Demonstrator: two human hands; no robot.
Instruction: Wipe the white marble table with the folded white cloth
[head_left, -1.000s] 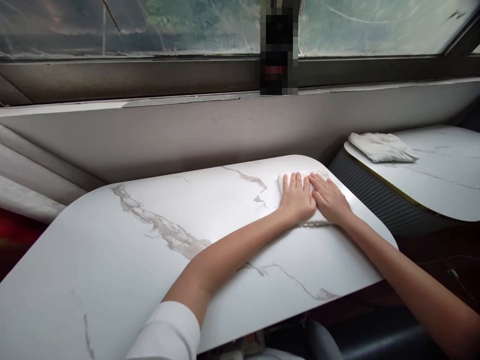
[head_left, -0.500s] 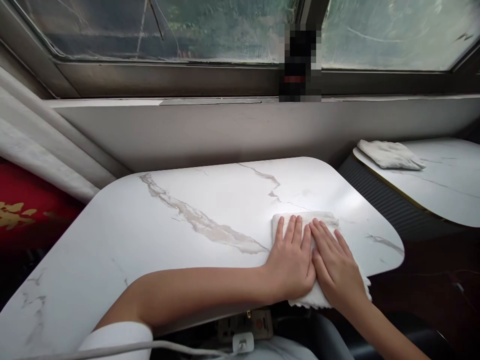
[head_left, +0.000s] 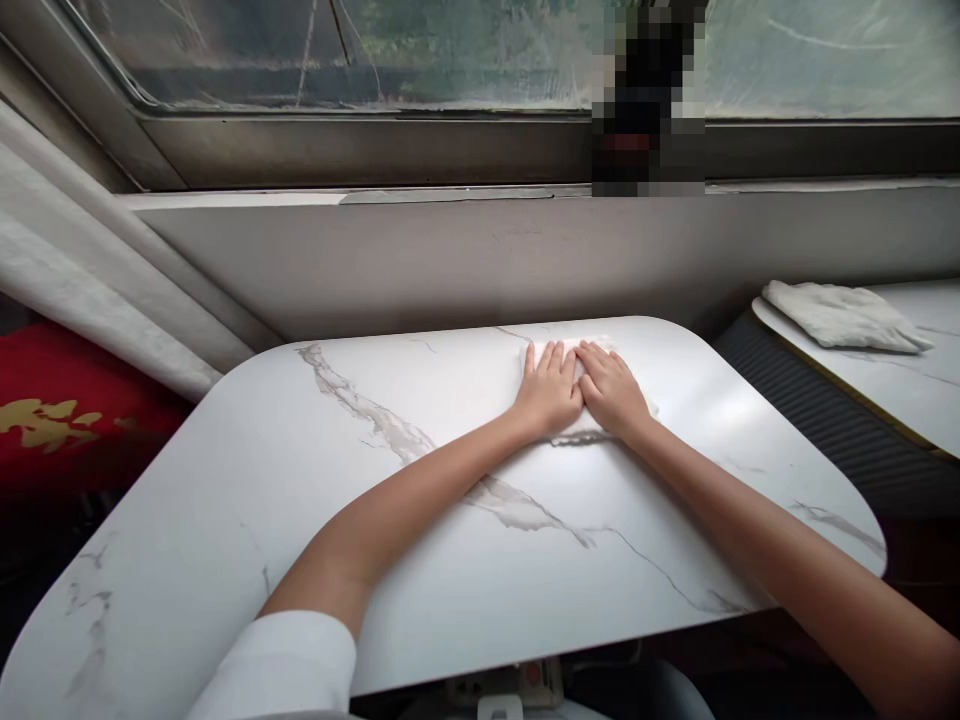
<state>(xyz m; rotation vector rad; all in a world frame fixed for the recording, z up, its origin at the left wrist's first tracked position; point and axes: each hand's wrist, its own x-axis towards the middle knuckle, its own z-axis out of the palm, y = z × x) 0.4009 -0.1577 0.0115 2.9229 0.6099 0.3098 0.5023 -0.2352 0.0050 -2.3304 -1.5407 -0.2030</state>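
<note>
My left hand (head_left: pixel 550 390) lies flat on a folded white cloth (head_left: pixel 588 424), fingers stretched out toward the window. Beside it, my right hand (head_left: pixel 611 388) presses on the same cloth with its fingers extended, and the two hands touch near the thumbs. Under them the cloth rests on the white marble-patterned table (head_left: pixel 247 450), close to its far edge. Much of the cloth is hidden beneath both palms; its rough hem shows on the near side.
A second marble-patterned table (head_left: pixel 919 390) at the right bears another crumpled white cloth (head_left: pixel 847 315). Behind stand a low wall (head_left: pixel 435 250) and a window. At left hang a pale curtain (head_left: pixel 97 250) and red fabric with gold print (head_left: pixel 82 400). A power strip (head_left: pixel 540 680) sits below the near edge.
Both hands have slid the cloth away from the near edge toward the far edge of the table, slightly left. The camera view has shifted a little too.
</note>
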